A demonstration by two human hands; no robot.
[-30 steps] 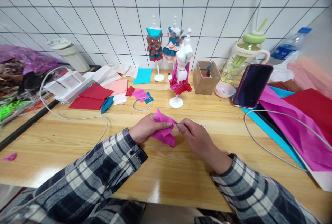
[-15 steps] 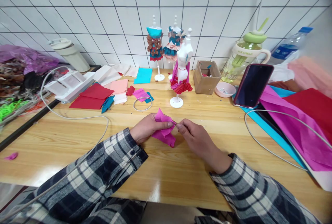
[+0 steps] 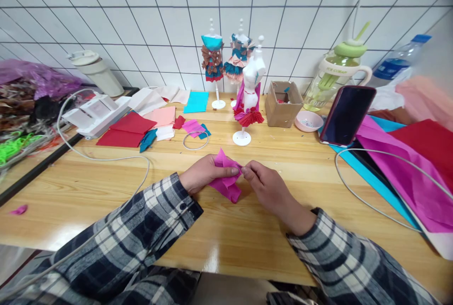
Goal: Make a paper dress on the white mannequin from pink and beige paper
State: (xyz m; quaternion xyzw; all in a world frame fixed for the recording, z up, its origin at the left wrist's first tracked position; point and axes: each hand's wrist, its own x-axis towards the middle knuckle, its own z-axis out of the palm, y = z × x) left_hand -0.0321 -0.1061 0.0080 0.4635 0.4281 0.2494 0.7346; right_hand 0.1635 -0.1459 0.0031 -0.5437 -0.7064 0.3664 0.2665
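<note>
Pinches pink cloth (image 3: pixel 225 188) just below frame center in the left hand (image 3: pixel 202 174), pinches a thin item (image 3: pixel 241 168), too small to identify, at its right corner in the right hand (image 3: pixel 266 186); best held lightly taut.

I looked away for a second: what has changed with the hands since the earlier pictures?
The left hand and right hand drew slightly closer together, narrowing the gap between left thumb and right fingertips. Nothing was visibly let go. The left hand still grips the pink piece; the front dress form and cardboard box stayed put.
</note>
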